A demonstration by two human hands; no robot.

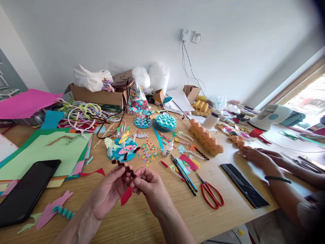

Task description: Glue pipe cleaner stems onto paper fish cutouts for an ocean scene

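Near the front of the table, my left hand (108, 188) is closed in a pinch around a dark brown, wavy pipe cleaner (122, 164). My right hand (151, 189) pinches the same pipe cleaner at its right end. A red paper piece (126, 196) shows just under my fingertips; whether it is joined to the pipe cleaner I cannot tell. Beyond my hands, a blue wavy disc (130, 156) carries paper fish, among them a pink spotted fish (127, 149). To the left lies a pink paper fish (52, 210) with a coiled teal pipe cleaner (63, 212).
Right of my hands lie red-handled scissors (212, 193), pens (185, 174) and a black phone (244, 185). A glue bottle (168, 149) stands mid-table. Another person's hands (257, 157) work at the right, by an egg-carton piece (236, 140). Coloured paper sheets (50, 149) and a phone (29, 191) lie left.
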